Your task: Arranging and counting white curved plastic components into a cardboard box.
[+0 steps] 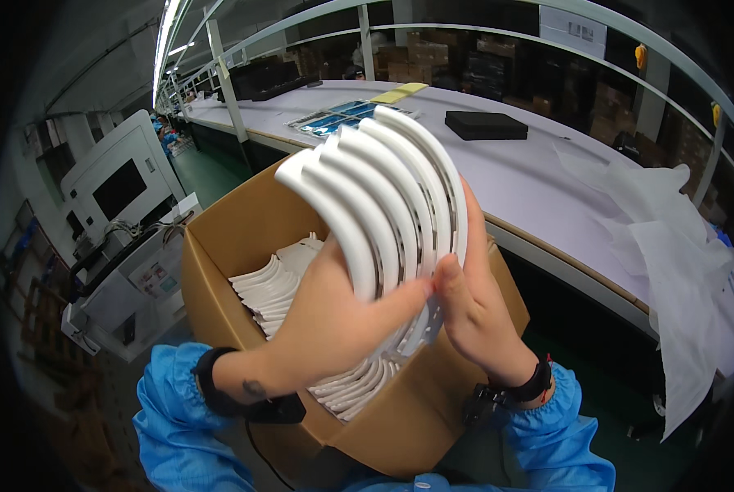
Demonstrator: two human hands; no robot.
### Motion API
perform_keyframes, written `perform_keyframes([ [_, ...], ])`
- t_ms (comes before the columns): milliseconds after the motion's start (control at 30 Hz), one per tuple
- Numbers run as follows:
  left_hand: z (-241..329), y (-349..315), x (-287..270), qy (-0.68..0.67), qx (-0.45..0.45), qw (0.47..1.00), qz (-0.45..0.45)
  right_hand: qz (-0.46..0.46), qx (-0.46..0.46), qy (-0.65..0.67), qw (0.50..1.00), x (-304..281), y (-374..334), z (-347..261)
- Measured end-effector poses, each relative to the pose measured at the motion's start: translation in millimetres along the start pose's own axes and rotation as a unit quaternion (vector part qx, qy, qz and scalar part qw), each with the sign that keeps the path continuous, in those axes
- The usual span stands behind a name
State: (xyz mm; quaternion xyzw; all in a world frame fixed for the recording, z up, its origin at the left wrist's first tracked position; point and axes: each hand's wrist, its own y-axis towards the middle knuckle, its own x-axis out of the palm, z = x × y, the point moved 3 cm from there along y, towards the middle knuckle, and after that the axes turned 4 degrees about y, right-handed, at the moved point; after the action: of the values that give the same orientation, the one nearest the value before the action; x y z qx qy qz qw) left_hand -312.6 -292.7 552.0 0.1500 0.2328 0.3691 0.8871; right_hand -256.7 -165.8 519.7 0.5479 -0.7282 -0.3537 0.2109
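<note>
Both hands hold up a fanned stack of several white curved plastic strips (pixel 383 193) above an open cardboard box (pixel 219 246). My left hand (pixel 334 324) grips the stack's lower end from the left, thumb across the front. My right hand (pixel 478 303) clasps the right side, thumb meeting the left thumb. More white curved strips (pixel 273 287) lie stacked inside the box beneath the hands. Both forearms wear blue sleeves and black wrist straps.
A long white workbench (pixel 515 164) runs behind the box, bearing a flat black box (pixel 486 125), blue-tinted sheets (pixel 338 116) and crumpled white plastic film (pixel 670 246). A white machine (pixel 121 189) stands at the left on a green floor. Stacked cartons fill the back.
</note>
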Motion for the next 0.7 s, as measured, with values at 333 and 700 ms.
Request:
perform_keyframes([
  [333, -179.2, 121.6, -53.9, -0.228, -0.243, 0.924, -0.187, -0.039, 0.429, 0.053, 0.901, 10.6, 51.1, 156.6],
  [700, -329.2, 116.8, -33.7, -0.251, -0.45, 0.808, -0.284, -0.067, 0.618, -0.027, 0.783, 0.6, 26.9, 255.5],
])
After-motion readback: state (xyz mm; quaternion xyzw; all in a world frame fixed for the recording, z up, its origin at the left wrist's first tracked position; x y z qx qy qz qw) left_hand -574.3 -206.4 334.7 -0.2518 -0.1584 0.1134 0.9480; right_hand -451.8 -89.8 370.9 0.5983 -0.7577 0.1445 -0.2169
